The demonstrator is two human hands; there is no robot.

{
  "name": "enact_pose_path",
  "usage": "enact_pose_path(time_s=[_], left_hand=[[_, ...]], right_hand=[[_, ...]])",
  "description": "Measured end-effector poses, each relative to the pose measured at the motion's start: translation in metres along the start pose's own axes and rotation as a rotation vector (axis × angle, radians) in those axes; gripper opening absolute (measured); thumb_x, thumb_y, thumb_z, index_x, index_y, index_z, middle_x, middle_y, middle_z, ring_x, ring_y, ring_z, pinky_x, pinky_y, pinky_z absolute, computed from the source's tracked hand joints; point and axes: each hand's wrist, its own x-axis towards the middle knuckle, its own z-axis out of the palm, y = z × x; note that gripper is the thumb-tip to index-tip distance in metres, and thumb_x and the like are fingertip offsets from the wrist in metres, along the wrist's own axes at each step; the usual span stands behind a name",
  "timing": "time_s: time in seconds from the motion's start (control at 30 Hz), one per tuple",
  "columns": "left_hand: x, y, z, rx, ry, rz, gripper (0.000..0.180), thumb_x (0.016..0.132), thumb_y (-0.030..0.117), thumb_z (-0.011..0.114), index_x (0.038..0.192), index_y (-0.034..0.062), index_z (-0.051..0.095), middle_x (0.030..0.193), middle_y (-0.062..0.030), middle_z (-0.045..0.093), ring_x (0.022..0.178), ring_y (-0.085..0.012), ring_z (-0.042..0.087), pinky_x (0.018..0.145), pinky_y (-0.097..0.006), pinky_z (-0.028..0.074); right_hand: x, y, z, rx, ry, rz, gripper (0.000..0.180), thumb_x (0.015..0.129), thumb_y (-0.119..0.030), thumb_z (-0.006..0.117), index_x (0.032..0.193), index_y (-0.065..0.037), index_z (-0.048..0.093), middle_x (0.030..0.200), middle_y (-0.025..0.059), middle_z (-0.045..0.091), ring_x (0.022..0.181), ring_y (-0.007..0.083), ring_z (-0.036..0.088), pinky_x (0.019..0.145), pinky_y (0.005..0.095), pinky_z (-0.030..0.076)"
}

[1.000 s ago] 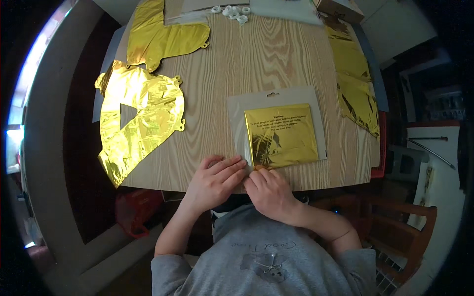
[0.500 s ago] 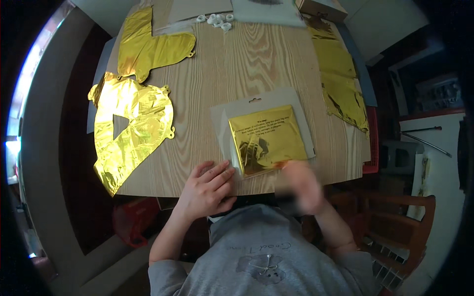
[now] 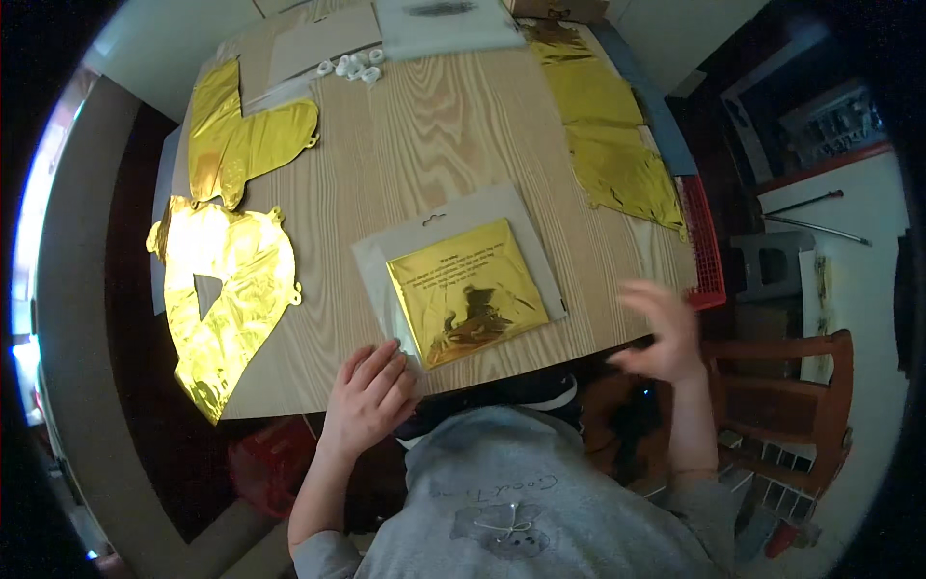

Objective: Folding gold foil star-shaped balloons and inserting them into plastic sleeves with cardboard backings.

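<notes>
A flat clear packet (image 3: 362,259) with a folded gold foil balloon (image 3: 453,289) inside lies on the wooden table in front of me, slightly turned. My left hand (image 3: 374,398) rests at the table's front edge, its fingers lying over the packet's lower left edge without gripping it. Off to the right of the packet, my right hand (image 3: 666,333) is raised with fingers and thumb apart and nothing in them. Two unfolded gold foil balloons lie flat at the left: an upper angular one (image 3: 256,135) and a lower one with a cut-out (image 3: 241,280).
Along the table's right side stretches another gold foil sheet (image 3: 608,125). Several small white rolls (image 3: 352,66) sit at the back, near pale sheets (image 3: 449,29). A red basket (image 3: 707,251) stands beside the right edge, with a wooden chair (image 3: 830,415) nearer me.
My right hand has moved right, off the packet's lower right corner, and its fingers have spread. My left hand stays at the packet's lower left. The whole view has shifted.
</notes>
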Motion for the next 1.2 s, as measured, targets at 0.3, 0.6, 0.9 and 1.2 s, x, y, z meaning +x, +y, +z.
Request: enact_pose_path(time_s=[0.3,0.6,0.9,1.2], left_hand=[[-0.01,0.007,-0.001,0.011,0.078,-0.066,0.032,0.071,0.016,0.077,0.099,0.0101,0.062,0.107,-0.0059,0.063,0.113,-0.0249,0.06,0.096,-0.045,0.047],[-0.023,0.017,0.017,0.017,0.259,-0.054,0.029,0.071,0.007,0.077,0.097,0.0082,0.064,0.103,-0.0081,0.065,0.105,-0.0274,0.065,0.086,-0.043,0.051],[-0.028,0.016,0.024,0.014,0.345,-0.005,0.018,0.072,0.002,0.075,0.088,0.0064,0.068,0.095,-0.0079,0.069,0.098,-0.0256,0.068,0.076,-0.039,0.053],[-0.03,0.017,0.025,0.007,0.355,-0.022,0.02,0.073,-0.001,0.075,0.089,0.0069,0.067,0.095,-0.0087,0.07,0.097,-0.0264,0.069,0.074,-0.039,0.054]], right_hand=[[-0.005,-0.031,0.046,-0.111,-0.29,-0.154,0.074,0.063,-0.05,0.078,0.123,-0.009,0.061,0.136,0.0019,0.056,0.053,0.0141,0.057,0.052,0.0272,0.049],[-0.032,-0.048,0.074,-0.167,-0.029,-0.121,0.035,0.079,-0.025,0.072,0.111,-0.009,0.068,0.122,0.0016,0.065,0.05,0.0104,0.053,0.048,0.0237,0.044],[-0.038,-0.044,0.072,-0.171,0.072,-0.123,0.02,0.077,-0.014,0.073,0.096,-0.008,0.072,0.112,0.0018,0.069,0.049,0.0093,0.049,0.045,0.0236,0.041],[-0.033,-0.045,0.077,-0.178,0.054,-0.175,0.013,0.079,-0.016,0.073,0.089,-0.009,0.069,0.115,0.0017,0.068,0.05,0.0102,0.05,0.047,0.024,0.04]])
